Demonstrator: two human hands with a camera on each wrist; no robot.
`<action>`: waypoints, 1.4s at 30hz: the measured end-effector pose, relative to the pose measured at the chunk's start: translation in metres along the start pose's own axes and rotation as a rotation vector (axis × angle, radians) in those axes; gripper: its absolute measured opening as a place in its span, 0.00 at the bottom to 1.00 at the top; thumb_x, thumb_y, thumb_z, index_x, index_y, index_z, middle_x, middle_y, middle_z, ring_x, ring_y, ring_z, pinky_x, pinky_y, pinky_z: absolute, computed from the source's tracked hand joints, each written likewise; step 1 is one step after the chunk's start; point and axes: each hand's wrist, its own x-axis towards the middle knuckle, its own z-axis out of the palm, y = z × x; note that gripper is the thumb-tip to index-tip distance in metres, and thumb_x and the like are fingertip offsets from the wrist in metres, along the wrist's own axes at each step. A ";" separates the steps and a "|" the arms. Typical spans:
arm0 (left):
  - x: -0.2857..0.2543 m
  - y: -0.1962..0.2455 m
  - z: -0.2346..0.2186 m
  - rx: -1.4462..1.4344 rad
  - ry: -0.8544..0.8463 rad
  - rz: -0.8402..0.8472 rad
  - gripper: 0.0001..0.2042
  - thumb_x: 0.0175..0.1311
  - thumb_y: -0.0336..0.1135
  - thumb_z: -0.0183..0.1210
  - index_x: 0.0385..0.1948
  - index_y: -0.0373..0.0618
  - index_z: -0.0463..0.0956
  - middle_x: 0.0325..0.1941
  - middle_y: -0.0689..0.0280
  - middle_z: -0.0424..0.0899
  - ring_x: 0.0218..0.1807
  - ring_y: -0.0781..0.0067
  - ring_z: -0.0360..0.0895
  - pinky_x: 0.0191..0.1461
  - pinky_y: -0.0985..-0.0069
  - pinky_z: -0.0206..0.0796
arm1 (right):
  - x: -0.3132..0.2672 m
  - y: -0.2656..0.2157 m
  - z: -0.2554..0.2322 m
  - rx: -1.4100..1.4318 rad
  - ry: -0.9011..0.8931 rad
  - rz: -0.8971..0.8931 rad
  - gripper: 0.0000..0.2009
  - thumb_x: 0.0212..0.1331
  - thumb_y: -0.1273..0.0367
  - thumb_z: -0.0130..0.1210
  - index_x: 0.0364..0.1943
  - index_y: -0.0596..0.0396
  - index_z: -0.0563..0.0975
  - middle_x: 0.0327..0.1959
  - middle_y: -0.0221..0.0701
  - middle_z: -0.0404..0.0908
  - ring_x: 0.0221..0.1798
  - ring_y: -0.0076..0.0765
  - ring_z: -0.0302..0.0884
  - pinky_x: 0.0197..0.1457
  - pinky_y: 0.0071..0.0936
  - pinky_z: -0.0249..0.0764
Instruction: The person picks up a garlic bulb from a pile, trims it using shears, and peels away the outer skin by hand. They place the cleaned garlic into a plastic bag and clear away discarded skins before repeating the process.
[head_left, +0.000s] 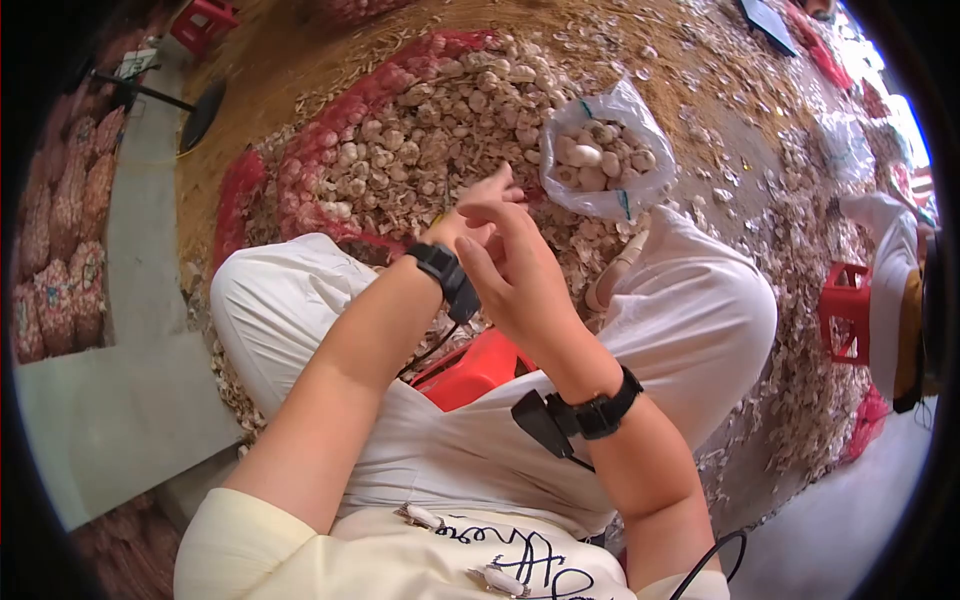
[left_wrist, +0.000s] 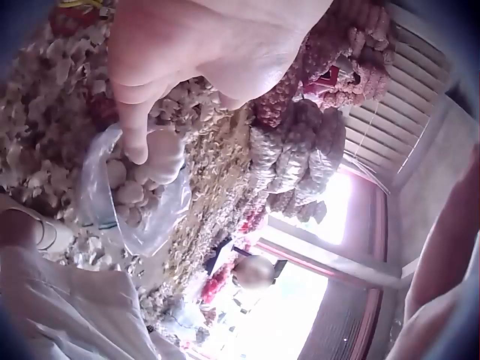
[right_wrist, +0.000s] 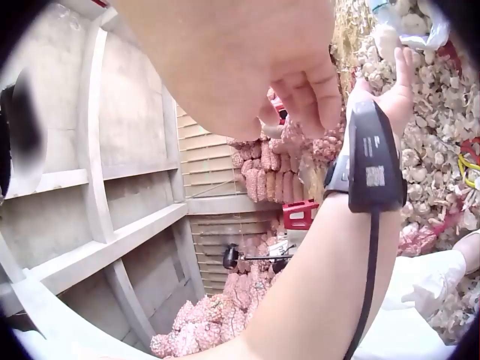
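Observation:
The left hand (head_left: 490, 195) reaches toward a clear plastic bag (head_left: 628, 198) of garlic bulbs, its fingers extended. A large pale bulb (head_left: 583, 156) shows at the bag, apart from the fingertips in the head view; in the left wrist view the bulb (left_wrist: 163, 157) appears beside a finger of the left hand (left_wrist: 187, 52). Over the left wrist, the right hand (head_left: 515, 275) has loosely bent fingers; nothing shows in it. In the right wrist view the right hand (right_wrist: 255, 67) fills the top, with the left hand (right_wrist: 390, 94) beyond it.
Loose garlic and skins (head_left: 400, 150) lie on a red net (head_left: 300, 185) before the crossed legs. A red stool (head_left: 475, 370) is between the legs. Yellow handles (right_wrist: 471, 171) lie among the garlic. Filled net sacks (head_left: 65, 240) line the left side; another person's leg (head_left: 885, 240) is at right.

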 end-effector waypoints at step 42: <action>0.150 0.004 -0.180 1.450 0.349 0.180 0.22 0.56 0.43 0.57 0.50 0.39 0.73 0.44 0.50 0.81 0.44 0.51 0.78 0.47 0.61 0.70 | 0.043 -0.018 -0.032 0.026 -0.187 0.416 0.13 0.59 0.78 0.51 0.48 0.61 0.74 0.42 0.36 0.75 0.39 0.29 0.74 0.44 0.23 0.70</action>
